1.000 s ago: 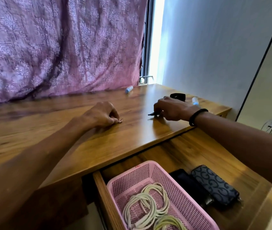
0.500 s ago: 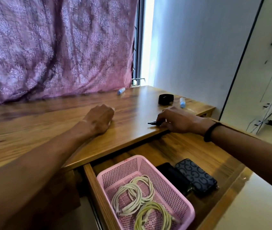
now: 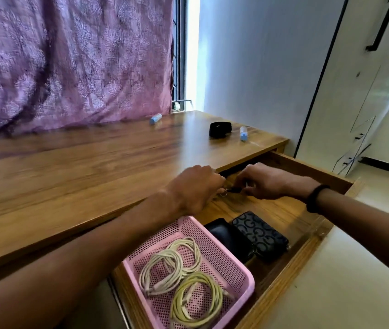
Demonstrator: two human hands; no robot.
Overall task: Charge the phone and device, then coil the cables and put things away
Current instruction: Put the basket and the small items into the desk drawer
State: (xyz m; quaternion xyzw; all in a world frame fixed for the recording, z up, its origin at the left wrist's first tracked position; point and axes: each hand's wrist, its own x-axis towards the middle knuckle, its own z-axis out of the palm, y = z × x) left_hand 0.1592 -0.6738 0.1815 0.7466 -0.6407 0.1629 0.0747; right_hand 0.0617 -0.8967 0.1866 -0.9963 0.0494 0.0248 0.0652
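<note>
**A:** In the head view, what are the hands doing, and why there?

**B:** Both meet over the back of the open drawer [image 3: 312,236], just under the desk [image 3: 93,167] edge. The left hand [image 3: 194,188] is curled, pinching a small metal ring [image 3: 222,193]. The right hand [image 3: 263,180], with a dark band at its wrist, is curled round a small dark item [image 3: 234,189] touching that ring. Judging by the task, they are joining or setting down small things to store them.

**A:** Where are the cables?

**B:** Coiled already, pale loops lying in a pink basket [image 3: 241,271] at the drawer's front. Just beside it lie a black case [image 3: 226,238] and a patterned pouch [image 3: 260,233], touching each other. Grouped this way, the drawer seems the storage spot.

**A:** What is unclear?

**B:** The dark item is mostly hidden by fingers; I cannot tell what it is. No phone or charger is identifiable. On the desk sit a black band-like object [image 3: 220,129] and two small blue-capped tubes [image 3: 243,133], too small to name. The basket's near corner is cut off.
</note>
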